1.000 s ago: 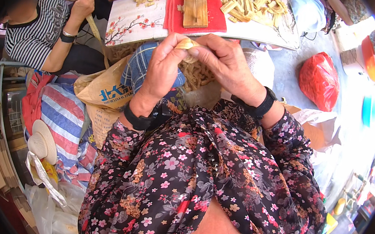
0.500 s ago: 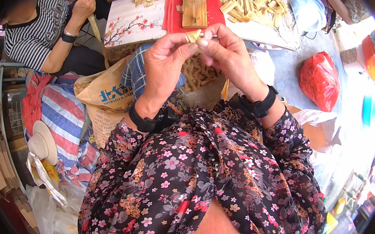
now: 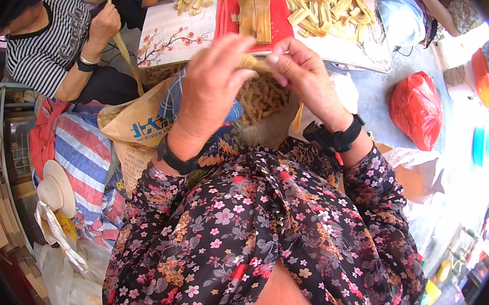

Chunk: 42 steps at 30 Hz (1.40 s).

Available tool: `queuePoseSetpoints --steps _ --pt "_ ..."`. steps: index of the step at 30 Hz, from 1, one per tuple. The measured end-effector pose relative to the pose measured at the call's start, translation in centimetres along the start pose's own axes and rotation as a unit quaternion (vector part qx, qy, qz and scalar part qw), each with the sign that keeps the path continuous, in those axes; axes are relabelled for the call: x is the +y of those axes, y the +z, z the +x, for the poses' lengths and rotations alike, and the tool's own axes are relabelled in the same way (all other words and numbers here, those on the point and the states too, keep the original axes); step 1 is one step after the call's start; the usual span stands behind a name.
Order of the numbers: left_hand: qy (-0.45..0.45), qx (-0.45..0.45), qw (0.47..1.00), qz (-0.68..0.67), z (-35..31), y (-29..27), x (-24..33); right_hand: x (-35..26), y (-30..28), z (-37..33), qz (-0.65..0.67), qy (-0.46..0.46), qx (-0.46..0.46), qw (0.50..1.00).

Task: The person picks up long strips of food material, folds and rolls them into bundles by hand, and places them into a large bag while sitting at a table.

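Between my hands is a short, pale yellow, rolled or folded strip [image 3: 254,63], dried-looking. My right hand [image 3: 308,76] pinches its right end between thumb and fingers. Around its left end my left hand [image 3: 211,84] has thumb and fingers apart, slightly smeared by motion; I cannot see it gripping. Just beyond, a wooden block with a groove [image 3: 254,15] lies on a red board [image 3: 284,24] on the table [image 3: 155,35]. Piles of similar yellow strips [image 3: 329,10] flank it. Below my hands, more curled brownish pieces [image 3: 264,101] fill a bag or container.
At the left a person in a striped top [image 3: 49,45] works a long yellowish strip [image 3: 126,53] with both hands. A red plastic bag [image 3: 417,110] sits on the floor to the right. A striped woven bag [image 3: 83,149] and a pale hat [image 3: 55,187] lie at my left.
My left fingers have come away from the pinch and spread, while my right hand keeps its hold. More of the strip now shows. The co-worker's hands have moved apart along their strip.
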<state>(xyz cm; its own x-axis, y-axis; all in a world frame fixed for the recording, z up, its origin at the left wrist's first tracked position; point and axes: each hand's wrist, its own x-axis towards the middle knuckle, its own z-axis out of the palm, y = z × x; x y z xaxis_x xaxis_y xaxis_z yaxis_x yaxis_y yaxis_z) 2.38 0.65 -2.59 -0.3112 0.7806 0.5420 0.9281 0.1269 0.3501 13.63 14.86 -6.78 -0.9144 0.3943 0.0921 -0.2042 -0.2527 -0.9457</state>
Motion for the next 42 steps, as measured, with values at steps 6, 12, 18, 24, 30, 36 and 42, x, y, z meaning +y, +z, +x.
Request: queuePoseSetpoints --steps 6,12,18,24,30,36,42 --pt "-0.042 -0.121 0.992 0.009 -1.2 1.2 -0.6 1.1 0.8 -0.5 -0.070 0.094 -0.026 0.993" --pt "0.074 -0.090 0.989 0.087 0.4 2.6 -5.0 -0.4 1.6 -0.1 -0.127 0.042 -0.024 0.991" --pt "-0.166 -0.126 0.922 -0.327 2.0 4.7 -6.9 -0.6 -0.5 3.3 -0.191 -0.004 0.064 0.979" --pt "-0.268 -0.161 0.802 -0.510 3.8 4.1 -7.3 0.9 -2.7 5.9 -0.198 0.012 0.116 0.973" --pt "-0.275 -0.117 0.866 -0.402 4.9 4.7 -8.2 0.7 -2.7 7.6 -0.185 0.025 0.119 0.975" --pt "-0.275 -0.124 0.922 -0.242 5.6 6.3 -10.1 1.9 -3.1 9.4 -0.383 -0.035 0.134 0.913" --pt "-0.246 -0.138 0.955 -0.097 4.1 5.2 -8.7 2.4 -3.6 7.4 -0.477 -0.056 0.173 0.860"
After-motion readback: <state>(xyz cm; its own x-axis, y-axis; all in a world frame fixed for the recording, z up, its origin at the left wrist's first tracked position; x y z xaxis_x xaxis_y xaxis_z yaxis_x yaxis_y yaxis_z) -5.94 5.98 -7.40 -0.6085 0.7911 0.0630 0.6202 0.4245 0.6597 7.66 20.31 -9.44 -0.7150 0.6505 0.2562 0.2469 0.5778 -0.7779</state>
